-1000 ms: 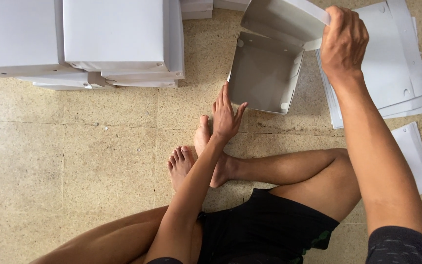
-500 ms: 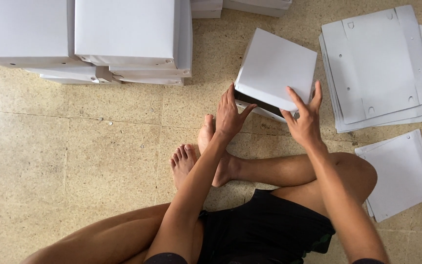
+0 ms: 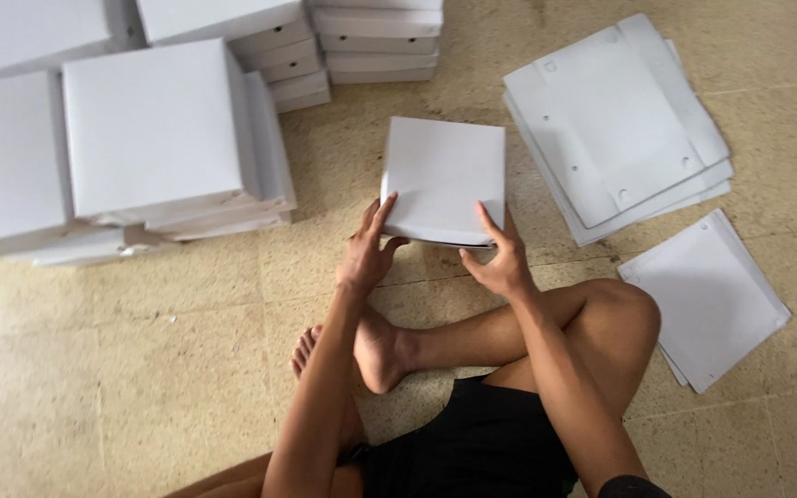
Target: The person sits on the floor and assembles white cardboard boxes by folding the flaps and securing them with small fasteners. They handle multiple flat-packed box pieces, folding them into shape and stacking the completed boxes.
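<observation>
A folded white cardboard box (image 3: 443, 175) lies closed on the tiled floor in front of my crossed legs. My left hand (image 3: 367, 251) presses its near left corner, fingers spread over the lid. At the near right corner, my right hand (image 3: 500, 258) holds the front edge with fingers on top and thumb underneath. Both hands are touching the box.
Stacks of finished white boxes (image 3: 154, 138) stand at the left and more (image 3: 375, 41) at the far middle. A pile of flat unfolded sheets (image 3: 615, 120) lies at the right, with smaller flat sheets (image 3: 707, 295) beside my right knee (image 3: 624, 309).
One second ago my right hand held an open box raised at the right. The box has since been folded shut and lowered to the floor, and both hands now rest on it.
</observation>
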